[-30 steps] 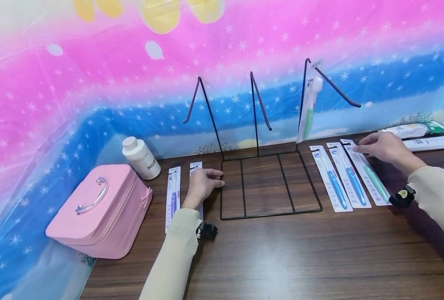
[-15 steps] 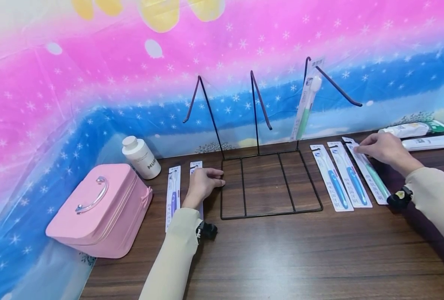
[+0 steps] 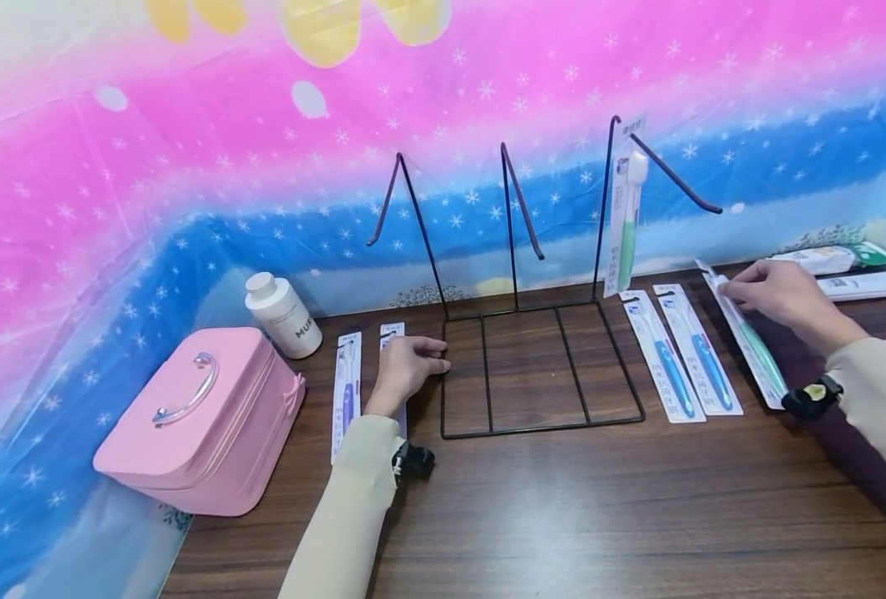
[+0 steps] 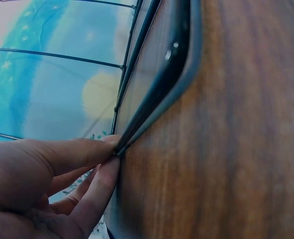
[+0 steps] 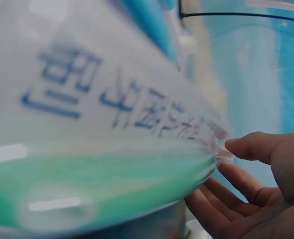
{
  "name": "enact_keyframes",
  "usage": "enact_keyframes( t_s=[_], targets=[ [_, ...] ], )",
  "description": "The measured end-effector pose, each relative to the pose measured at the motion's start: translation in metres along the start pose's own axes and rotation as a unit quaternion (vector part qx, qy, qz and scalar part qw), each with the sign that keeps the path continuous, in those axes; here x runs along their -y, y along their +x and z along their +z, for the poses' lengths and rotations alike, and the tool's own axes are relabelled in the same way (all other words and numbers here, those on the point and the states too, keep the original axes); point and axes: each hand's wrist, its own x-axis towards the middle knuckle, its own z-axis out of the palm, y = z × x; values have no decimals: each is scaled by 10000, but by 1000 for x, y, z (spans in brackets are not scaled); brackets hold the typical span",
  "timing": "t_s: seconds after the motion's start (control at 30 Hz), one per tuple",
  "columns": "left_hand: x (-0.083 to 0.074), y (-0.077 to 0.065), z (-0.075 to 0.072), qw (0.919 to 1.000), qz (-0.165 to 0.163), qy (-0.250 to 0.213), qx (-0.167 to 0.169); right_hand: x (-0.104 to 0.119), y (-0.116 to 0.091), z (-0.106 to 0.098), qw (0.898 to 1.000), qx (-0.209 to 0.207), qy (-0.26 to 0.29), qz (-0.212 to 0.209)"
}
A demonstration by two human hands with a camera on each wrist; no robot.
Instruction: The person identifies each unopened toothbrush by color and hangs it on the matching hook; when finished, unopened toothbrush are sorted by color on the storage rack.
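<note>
At the left side of a black wire display rack [image 3: 541, 428], my left hand [image 3: 405, 370] pinches the base rod between thumb and fingers. The left wrist view shows the fingertips [image 4: 107, 149] meeting on that rod. My right hand [image 3: 787, 299] holds a packaged green toothbrush [image 3: 757, 353] by its upper part, its card tilted up on one edge. Close up in the right wrist view, the green handle [image 5: 102, 184] shows through the clear blister. Two packaged blue toothbrushes [image 3: 670, 358] lie beside it. Another packaged green toothbrush [image 3: 626, 225] hangs on the rack's right hook.
Left of the rack lie two packaged toothbrushes, one a purple toothbrush [image 3: 348, 399], the other partly under my left hand. A white bottle [image 3: 284, 316] and a pink case [image 3: 199, 420] stand further left. A toothpaste tube [image 3: 824, 259] and a white box [image 3: 877, 284] lie at the back right.
My right hand has lifted and tilted the green toothbrush pack and shifted it slightly right, away from the blue ones. The hanging toothbrush has swung. My left hand stays put.
</note>
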Motion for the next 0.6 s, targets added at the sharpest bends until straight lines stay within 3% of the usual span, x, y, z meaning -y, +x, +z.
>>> enact_keyframes(
  t_s=[0.17,0.33,0.6],
  targets=[
    [0,0,0,10000,46,15,6,7,-8,-7,9998,106,134,-87],
    [1,1,1,10000,20,44,-7,19,-18,-12,9995,157,-158,-211],
    [1,0,1,10000,52,-3,-29,42,-40,-19,9975,-88,-106,-691]
  ],
)
